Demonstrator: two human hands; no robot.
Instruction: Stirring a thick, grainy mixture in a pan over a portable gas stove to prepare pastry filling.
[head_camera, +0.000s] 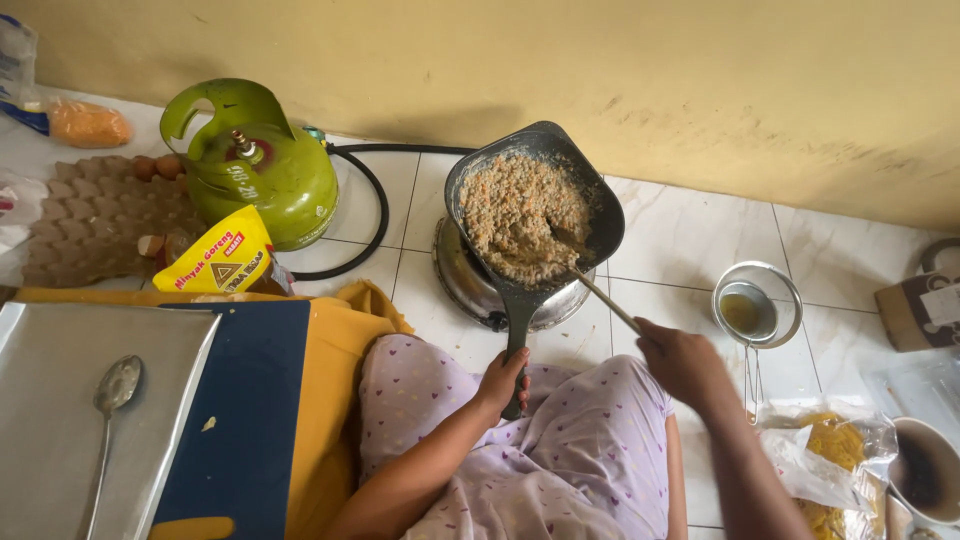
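Left hand (502, 378): fingers wrapping round the dark handle of the frying pan (533, 208), just above the lap in lilac heart-print cloth.

Frying pan: dark, squarish with rounded corners, sitting tilted on a round steel burner (480, 285) on the white tiled floor (690, 235); holding a grainy, crumbly mixture (522, 213), tan with orange flecks.

Right hand (682, 362): closing in a fist on a thin pale wooden stick (598, 298), far end resting in the mixture.

Gas cylinder (262, 165): green, rounded metal, standing left of the burner, black rubber hose (378, 215) looping between them.

Yellow pouch (215, 255): glossy plastic, leaning against the cylinder.

Egg tray (85, 215): grey moulded pulp, dimpled, lying behind the pouch.

Metal tray (175, 385): flat, dull steel, carrying a spoon (115, 395).

Wire strainer (757, 305): round, over a small bowl, lying right of the burner.

Clear bag (825, 450): crinkled plastic, holding yellow contents.
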